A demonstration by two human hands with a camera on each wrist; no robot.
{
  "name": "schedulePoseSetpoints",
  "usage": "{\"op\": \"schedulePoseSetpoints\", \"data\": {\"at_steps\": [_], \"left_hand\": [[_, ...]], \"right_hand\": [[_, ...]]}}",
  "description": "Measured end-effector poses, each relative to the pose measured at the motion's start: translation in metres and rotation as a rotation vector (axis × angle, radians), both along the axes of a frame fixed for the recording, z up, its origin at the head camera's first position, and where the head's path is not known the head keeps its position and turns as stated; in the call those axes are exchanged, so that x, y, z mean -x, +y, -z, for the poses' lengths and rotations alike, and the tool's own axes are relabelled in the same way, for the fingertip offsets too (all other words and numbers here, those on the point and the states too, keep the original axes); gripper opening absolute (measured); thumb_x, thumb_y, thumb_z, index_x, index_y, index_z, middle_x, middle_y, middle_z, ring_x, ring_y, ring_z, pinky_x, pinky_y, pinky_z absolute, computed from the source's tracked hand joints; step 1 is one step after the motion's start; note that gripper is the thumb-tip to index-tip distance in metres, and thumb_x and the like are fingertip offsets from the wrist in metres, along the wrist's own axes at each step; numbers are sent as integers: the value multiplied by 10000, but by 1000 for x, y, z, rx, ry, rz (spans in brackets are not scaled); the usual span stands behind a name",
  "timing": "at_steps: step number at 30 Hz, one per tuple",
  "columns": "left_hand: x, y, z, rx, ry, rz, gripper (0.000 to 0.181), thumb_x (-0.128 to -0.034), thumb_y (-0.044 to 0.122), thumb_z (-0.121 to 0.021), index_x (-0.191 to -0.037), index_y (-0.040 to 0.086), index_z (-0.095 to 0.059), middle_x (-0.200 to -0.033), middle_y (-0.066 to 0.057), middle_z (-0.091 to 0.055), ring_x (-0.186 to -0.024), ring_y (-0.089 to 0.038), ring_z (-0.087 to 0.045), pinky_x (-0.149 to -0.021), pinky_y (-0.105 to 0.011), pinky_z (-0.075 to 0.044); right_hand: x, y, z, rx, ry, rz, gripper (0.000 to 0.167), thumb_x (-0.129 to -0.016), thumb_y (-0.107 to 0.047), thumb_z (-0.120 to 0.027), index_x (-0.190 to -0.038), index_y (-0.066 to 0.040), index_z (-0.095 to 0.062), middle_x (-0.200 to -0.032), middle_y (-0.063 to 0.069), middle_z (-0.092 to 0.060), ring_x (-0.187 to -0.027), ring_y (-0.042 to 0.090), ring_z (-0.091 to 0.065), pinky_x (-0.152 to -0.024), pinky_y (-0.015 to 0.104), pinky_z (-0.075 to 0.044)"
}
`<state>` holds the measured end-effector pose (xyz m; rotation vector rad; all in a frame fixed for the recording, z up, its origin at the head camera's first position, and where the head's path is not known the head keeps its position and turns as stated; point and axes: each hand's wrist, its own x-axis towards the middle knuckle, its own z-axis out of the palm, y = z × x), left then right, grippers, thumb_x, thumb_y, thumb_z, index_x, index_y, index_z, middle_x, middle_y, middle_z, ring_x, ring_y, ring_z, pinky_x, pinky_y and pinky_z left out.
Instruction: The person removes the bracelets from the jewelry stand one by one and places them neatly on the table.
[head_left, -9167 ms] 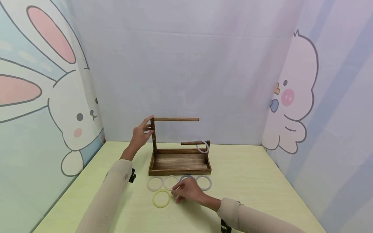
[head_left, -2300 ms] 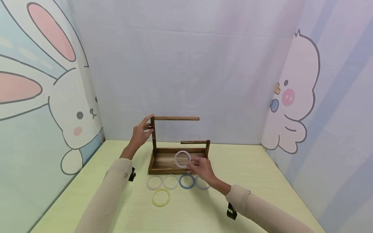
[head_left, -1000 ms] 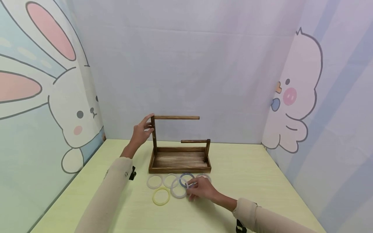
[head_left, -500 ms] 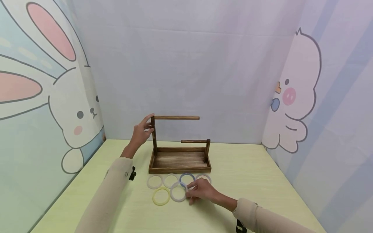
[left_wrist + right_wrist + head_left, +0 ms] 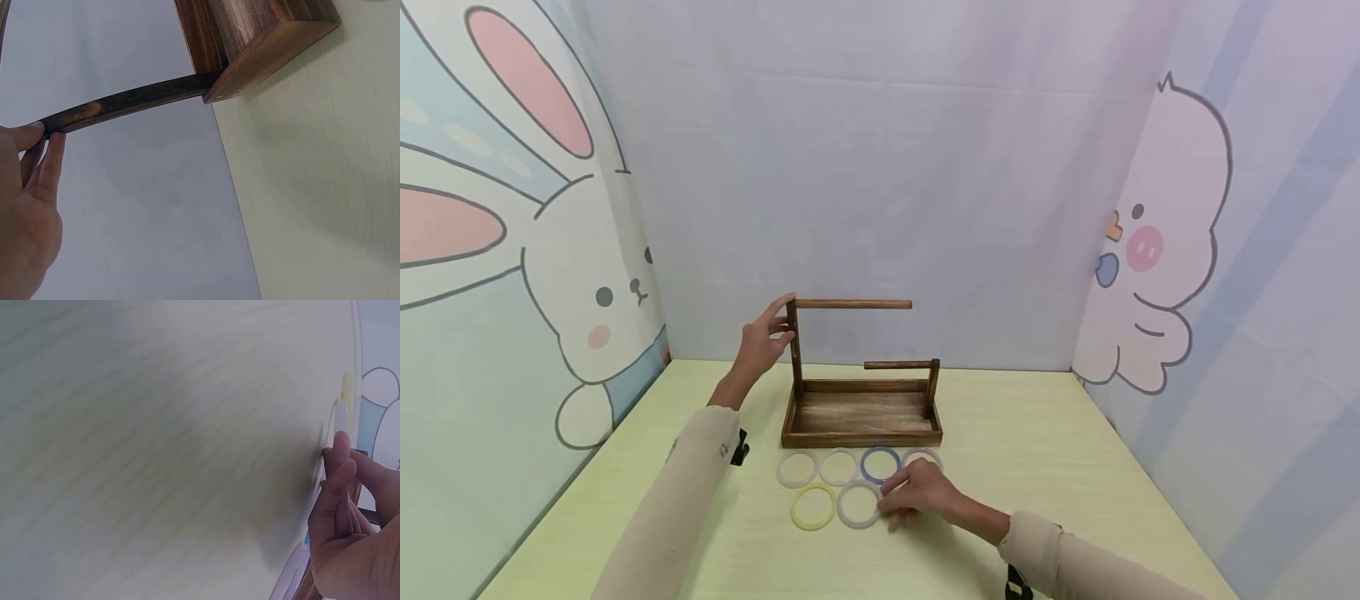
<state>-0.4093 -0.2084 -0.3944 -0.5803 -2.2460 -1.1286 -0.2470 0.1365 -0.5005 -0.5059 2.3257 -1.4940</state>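
My left hand grips the tall left post of a dark wooden jewelry stand, its thumb and fingers on opposite sides near the top. In front of the stand, my right hand pinches the right edge of a pale lavender bangle, which appears to lie flat on the table. Fingertips meet at that bangle's rim in the right wrist view. Left of it is a yellow bangle. Behind are two whitish bangles, a blue bangle and a pale bangle, partly hidden by the right hand.
The stand has a long upper bar pointing right and a short lower bar pointing left, both bare. Its shallow tray stands on the pale yellow table. Fabric walls with cartoon animals enclose the table.
The lavender bangle, earlier hanging on the lower bar, has been carried down by my right hand and lowered flat beside the yellow one. My left hand has stayed on the post.
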Motion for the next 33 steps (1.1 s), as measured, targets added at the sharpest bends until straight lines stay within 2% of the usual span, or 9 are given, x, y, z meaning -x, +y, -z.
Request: {"op": "schedulePoseSetpoints", "data": {"at_steps": [10, 18, 22, 26, 28, 30, 33], "left_hand": [[1, 3, 2, -1, 15, 9, 789, -942, -111, -691, -1588, 266, -439, -1264, -292, -683, -1109, -429, -710, -862, -517, -625], [2, 3, 1, -13, 5, 22, 805, -938, -120, -691, -1592, 274, -436, -1270, -303, -675, -1110, -438, -707, -867, -527, -622], [2, 0, 1, -29, 15, 37, 808, -923, -141, -697, -1595, 225, -438, -1281, -312, -666, -1113, -447, -702, -874, -535, -618], [0, -4, 3, -38, 3, 47, 841, -924, -125, -707, -1627, 198, -377, -1322, -323, -638, -1129, -458, -692, -895, -542, -608], [-3, -7, 3, -33, -26, 39, 873, -943, -66, -721, -1653, 237, -314, -1390, -317, -595, -1181, -463, -664, -936, -554, -590], [-7, -11, 2, -2, -50, 22, 901, -959, 16, -741, -1672, 255, -244, -1486, -309, -516, -1273, -485, -596, -1000, -608, -541], [-16, -19, -4, 135, -74, -50, 945, -968, 205, -775, -1686, 277, -166, -1617, -273, -362, -1437, -504, -406, -1111, -702, -397]], "right_hand": [[-4, 0, 3, 15, 18, 52, 179, -830, -82, -867, -959, 24, -802, -658, 129, -739, -572, 233, -745, -447, 170, -513], [-3, 2, 4, 11, 52, 59, 211, -847, -96, -855, -1000, 36, -795, -652, 118, -738, -559, 239, -740, -447, 180, -513], [2, 6, -2, 10, 72, 51, 241, -889, -153, -832, -1046, 25, -786, -713, 93, -763, -587, 251, -750, -475, 221, -560], [10, 14, -14, -2, 98, 68, 352, -907, -222, -825, -1142, 31, -757, -825, 111, -788, -637, 244, -764, -532, 320, -623], [16, 19, -23, -6, 143, 79, 408, -918, -225, -818, -1207, 48, -726, -891, 131, -793, -683, 264, -772, -575, 384, -643], [24, 25, -33, -28, 222, 112, 434, -920, -236, -820, -1239, 37, -713, -945, 134, -794, -751, 287, -778, -633, 423, -652], [36, 39, -49, -82, 371, 216, 446, -913, -260, -828, -1255, 0, -710, -1065, 136, -783, -917, 329, -770, -760, 446, -653]]}}
